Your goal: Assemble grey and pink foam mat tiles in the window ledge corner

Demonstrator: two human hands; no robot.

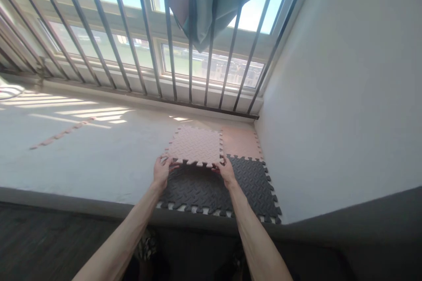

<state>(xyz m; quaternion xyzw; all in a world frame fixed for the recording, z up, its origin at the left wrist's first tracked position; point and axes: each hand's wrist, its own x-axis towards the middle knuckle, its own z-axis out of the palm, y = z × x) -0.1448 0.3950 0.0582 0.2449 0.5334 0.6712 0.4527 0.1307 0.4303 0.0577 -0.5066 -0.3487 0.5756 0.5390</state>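
Between my two hands is a pale pink foam mat tile [196,144] with a ridged surface and jigsaw edges. My left hand [162,171] grips its near left corner, and my right hand [226,170] grips the near right corner. The near edge is raised over a dark grey foam tile [194,186]. To the right lies a second dark grey tile [252,184]. Behind that one, a smooth peach-pink tile [240,142] lies against the wall corner, beside the held tile. Fingers under the pink tile are partly hidden.
The tiles lie on a white ledge [99,162] below barred windows [171,52]. A narrow pink edge strip [62,134] lies at left. A white wall [339,96] bounds the right. Grey-green cloth [204,4] hangs at the window. A striped item [9,91] sits far left.
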